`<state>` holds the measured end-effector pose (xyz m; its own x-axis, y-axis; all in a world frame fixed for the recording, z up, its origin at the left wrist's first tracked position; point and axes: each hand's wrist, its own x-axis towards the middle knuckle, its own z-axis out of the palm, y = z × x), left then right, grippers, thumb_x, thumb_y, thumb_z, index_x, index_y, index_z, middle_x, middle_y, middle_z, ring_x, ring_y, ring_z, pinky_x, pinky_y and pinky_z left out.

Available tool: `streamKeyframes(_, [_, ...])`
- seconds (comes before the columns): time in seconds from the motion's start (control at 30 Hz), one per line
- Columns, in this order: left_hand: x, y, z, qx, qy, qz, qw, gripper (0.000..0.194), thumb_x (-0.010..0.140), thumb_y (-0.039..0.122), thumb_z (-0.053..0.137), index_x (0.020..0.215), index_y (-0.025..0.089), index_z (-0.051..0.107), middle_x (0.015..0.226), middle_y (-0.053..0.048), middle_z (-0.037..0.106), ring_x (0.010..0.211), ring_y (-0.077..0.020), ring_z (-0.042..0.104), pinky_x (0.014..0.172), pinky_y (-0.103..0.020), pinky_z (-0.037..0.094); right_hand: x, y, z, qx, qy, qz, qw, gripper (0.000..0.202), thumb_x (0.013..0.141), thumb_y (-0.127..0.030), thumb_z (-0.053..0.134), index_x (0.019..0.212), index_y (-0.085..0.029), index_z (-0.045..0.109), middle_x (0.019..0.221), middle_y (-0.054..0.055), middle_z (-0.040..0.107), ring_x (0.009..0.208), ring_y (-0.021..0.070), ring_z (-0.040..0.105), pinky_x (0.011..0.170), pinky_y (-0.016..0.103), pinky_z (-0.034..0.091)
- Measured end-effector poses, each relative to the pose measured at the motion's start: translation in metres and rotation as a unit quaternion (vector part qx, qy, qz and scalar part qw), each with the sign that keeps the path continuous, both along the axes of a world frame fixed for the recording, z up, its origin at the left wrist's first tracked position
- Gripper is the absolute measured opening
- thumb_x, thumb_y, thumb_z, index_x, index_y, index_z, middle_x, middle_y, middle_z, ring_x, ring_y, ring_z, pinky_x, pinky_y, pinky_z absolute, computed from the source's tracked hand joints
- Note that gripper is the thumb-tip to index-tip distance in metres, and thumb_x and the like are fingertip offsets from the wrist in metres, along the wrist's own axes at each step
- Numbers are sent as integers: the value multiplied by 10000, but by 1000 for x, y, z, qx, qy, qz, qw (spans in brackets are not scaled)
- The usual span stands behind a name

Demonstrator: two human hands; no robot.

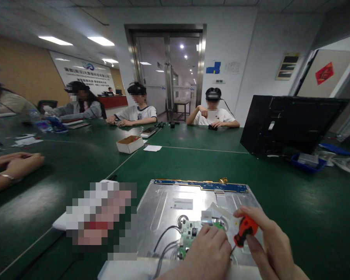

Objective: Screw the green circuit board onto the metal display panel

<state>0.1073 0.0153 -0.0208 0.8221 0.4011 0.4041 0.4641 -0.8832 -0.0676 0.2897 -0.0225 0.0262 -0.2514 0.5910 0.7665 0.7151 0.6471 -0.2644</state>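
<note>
Screwdriver (246, 230) with orange-and-black handle, pinched in the right hand (272, 243) above the near silver metal panel (160, 208), could slip if tilted, scratching the green circuit board (188, 238) beside the left hand (211, 249), its curled grip hidden.

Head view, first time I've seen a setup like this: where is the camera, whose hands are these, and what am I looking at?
There is no robot here. One camera sits on a person's head, looking forward and down, so the two bare hands at the bottom are the wearer's own. The left hand lies over a green circuit board; its fingertips are hidden. The right hand holds an orange and black tool, probably a screwdriver. Beneath is a silvery metal panel on a green table. Farther off are a small open box and a black screen. The hands at the left edge belong to someone else.
</note>
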Motion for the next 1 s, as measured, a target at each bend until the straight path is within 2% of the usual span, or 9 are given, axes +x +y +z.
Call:
streamKeyframes(0.23, [0, 2, 1, -14, 16, -1, 1000, 196, 904, 301, 683, 861, 153, 562, 839, -17, 621, 778, -193, 557, 673, -339, 368, -11, 9, 3, 94, 37, -23, 995, 424, 893, -192, 548, 1314, -221, 504, 965, 72, 698, 803, 207, 707, 639, 312, 586])
streamKeyframes(0.4, [-1, 2, -3, -21, 7, -4, 1000, 174, 909, 284, 678, 905, 147, 571, 866, -22, 633, 786, -197, 558, 694, -335, 375, -18, 13, 18, 111, 32, 10, 993, 315, 937, -248, 547, 1249, -235, 501, 671, -21, 624, 553, 160, 643, 438, 239, 498])
streamKeyframes(0.5, [-1, 2, -6, -17, -10, -3, 1000, 173, 903, 270, 685, 871, 154, 559, 847, -18, 626, 774, -196, 553, 697, -329, 374, -15, 12, 18, 108, 24, 12, 994, 279, 965, -301, 515, 1226, -204, 506, 714, 2, 645, 595, 162, 664, 485, 239, 522])
streamKeyframes(0.63, [0, 3, -6, -8, -22, -8, 1000, 204, 889, 282, 701, 845, 158, 545, 792, -6, 605, 736, -191, 540, 679, -323, 364, -4, 8, 6, 57, -3, 11, 998, 368, 964, -279, 469, 1315, -170, 479, 1025, 98, 690, 901, 212, 704, 724, 311, 585])
streamKeyframes(0.7, [0, 3, -5, 1, -25, -5, 1000, 223, 881, 293, 710, 830, 161, 538, 780, 0, 601, 724, -188, 537, 669, -325, 360, -1, 7, 2, 35, -10, 14, 999, 418, 947, -236, 471, 1358, -166, 455, 1095, 110, 681, 949, 220, 696, 756, 322, 585])
streamKeyframes(0.87, [0, 4, -3, -3, -11, -9, 1000, 217, 887, 292, 701, 832, 159, 538, 822, -7, 619, 738, -188, 544, 665, -330, 360, -11, 9, 11, 84, 25, 7, 996, 409, 909, -162, 504, 1316, -162, 467, 927, 75, 697, 768, 189, 707, 625, 275, 578])
streamKeyframes(1.0, [-1, 3, -3, -24, -1, -10, 1000, 189, 906, 299, 674, 922, 144, 568, 877, -28, 642, 775, -201, 556, 688, -333, 369, -20, 12, 19, 126, 25, -7, 992, 276, 943, -207, 520, 1217, -193, 501, 741, 3, 672, 612, 157, 678, 529, 241, 546])
